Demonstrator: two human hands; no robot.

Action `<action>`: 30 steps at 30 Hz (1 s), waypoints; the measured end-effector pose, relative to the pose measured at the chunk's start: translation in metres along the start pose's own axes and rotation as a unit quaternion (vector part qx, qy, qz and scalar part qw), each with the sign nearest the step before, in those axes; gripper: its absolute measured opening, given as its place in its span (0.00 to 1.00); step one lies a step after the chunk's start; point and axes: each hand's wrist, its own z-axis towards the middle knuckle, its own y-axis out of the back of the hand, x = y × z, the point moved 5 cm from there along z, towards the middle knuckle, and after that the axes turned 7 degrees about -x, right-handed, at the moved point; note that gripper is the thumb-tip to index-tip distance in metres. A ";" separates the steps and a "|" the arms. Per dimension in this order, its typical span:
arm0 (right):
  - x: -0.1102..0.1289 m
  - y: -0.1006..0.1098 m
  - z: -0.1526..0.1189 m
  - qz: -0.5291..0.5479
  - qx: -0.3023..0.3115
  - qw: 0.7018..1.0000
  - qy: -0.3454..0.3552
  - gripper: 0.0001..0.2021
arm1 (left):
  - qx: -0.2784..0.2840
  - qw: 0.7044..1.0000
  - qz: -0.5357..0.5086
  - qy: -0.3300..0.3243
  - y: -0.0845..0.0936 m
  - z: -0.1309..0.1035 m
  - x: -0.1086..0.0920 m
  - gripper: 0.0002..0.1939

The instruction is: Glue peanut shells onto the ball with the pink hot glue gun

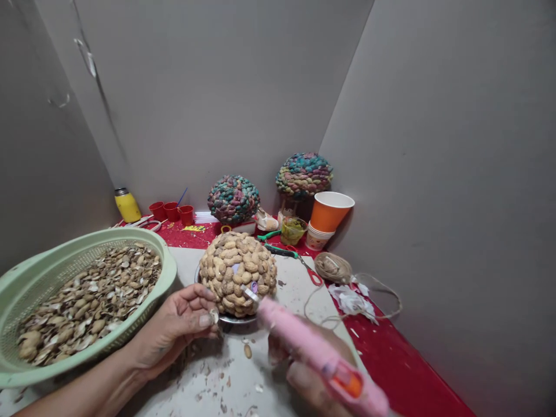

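Red bench (403, 370), grey board (243, 385) on top. Peanut-shell ball (230, 260) on metal plate (237, 319), toward board's far edge. Left hand (180, 318) pinches 1 shell piece (214, 315); right hand (304, 382) grips pink glue gun (306, 341). Risk: gun slips left, nozzle (251, 294) burns fingers.

My left hand (182, 317) is pinching a small shell (214, 315) beside the peanut-covered ball (232, 263). My right hand (306, 379) is gripping a pink glue gun (299, 336), pointing it at the ball. Left: a green basket (168, 266) is holding shells (98, 301). Behind: a coloured ball (233, 200) is sitting.
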 end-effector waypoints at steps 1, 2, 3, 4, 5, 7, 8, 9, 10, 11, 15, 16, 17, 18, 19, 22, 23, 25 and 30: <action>-0.002 -0.008 -0.001 -0.001 0.023 1.000 0.020 0.16 | 0.001 1.000 0.003 -0.010 -0.001 0.000 -0.001 0.16; -0.003 -0.015 -0.001 0.003 0.043 0.998 0.043 0.16 | 0.001 1.000 0.008 -0.022 -0.001 -0.001 -0.003 0.17; -0.004 -0.021 -0.001 0.004 0.057 0.996 0.065 0.16 | -0.001 0.999 0.016 -0.037 -0.001 -0.001 -0.004 0.17; -0.004 -0.025 0.000 0.002 0.068 0.994 0.087 0.15 | -0.004 0.998 0.028 -0.052 -0.001 -0.002 -0.005 0.18; -0.004 -0.027 0.001 -0.003 0.073 0.992 0.107 0.13 | -0.010 0.997 0.044 -0.067 0.000 -0.002 -0.006 0.19; -0.001 -0.029 0.002 -0.024 0.084 0.987 0.137 0.11 | -0.022 0.992 0.078 -0.093 0.002 -0.003 -0.007 0.20; 0.000 -0.029 0.002 -0.036 0.090 0.984 0.147 0.11 | -0.028 0.990 0.094 -0.103 0.003 -0.003 -0.008 0.21; 0.002 -0.029 0.002 -0.046 0.094 0.982 0.155 0.12 | -0.034 0.987 0.108 -0.110 0.004 -0.003 -0.008 0.21; 0.004 -0.029 0.001 -0.056 0.097 0.980 0.166 0.13 | -0.040 0.985 0.119 -0.117 0.004 -0.004 -0.008 0.21; 0.005 -0.030 0.001 -0.063 0.097 0.977 0.178 0.14 | -0.046 0.983 0.128 -0.123 0.004 -0.004 -0.009 0.21; 0.005 -0.034 -0.003 -0.094 0.091 0.965 0.227 0.16 | -0.061 0.976 0.154 -0.140 0.002 -0.006 -0.011 0.21; 0.003 -0.036 -0.004 -0.102 0.090 0.963 0.234 0.17 | -0.065 0.975 0.159 -0.144 0.001 -0.007 -0.011 0.21; 0.002 -0.037 -0.005 -0.109 0.089 0.961 0.238 0.17 | -0.069 0.973 0.164 -0.147 0.001 -0.008 -0.011 0.22; 0.000 -0.038 -0.005 -0.116 0.088 0.960 0.241 0.17 | -0.073 0.971 0.170 -0.153 0.001 -0.008 -0.012 0.22; -0.001 -0.038 -0.006 -0.121 0.086 0.958 0.243 0.17 | -0.076 0.968 0.177 -0.159 0.002 -0.009 -0.012 0.22; -0.002 -0.038 -0.007 -0.128 0.067 0.953 0.265 0.17 | -0.077 0.961 0.196 -0.179 0.002 -0.011 -0.011 0.21; -0.002 -0.038 -0.007 -0.128 0.056 0.951 0.277 0.17 | -0.075 0.959 0.200 -0.186 0.002 -0.011 -0.011 0.20; 0.000 -0.037 -0.008 -0.128 0.041 0.946 0.296 0.16 | -0.074 0.956 0.205 -0.197 0.001 -0.012 -0.011 0.20; 0.002 -0.039 -0.007 -0.137 0.039 0.941 0.307 0.13 | -0.080 0.947 0.225 -0.213 -0.001 -0.015 -0.011 0.18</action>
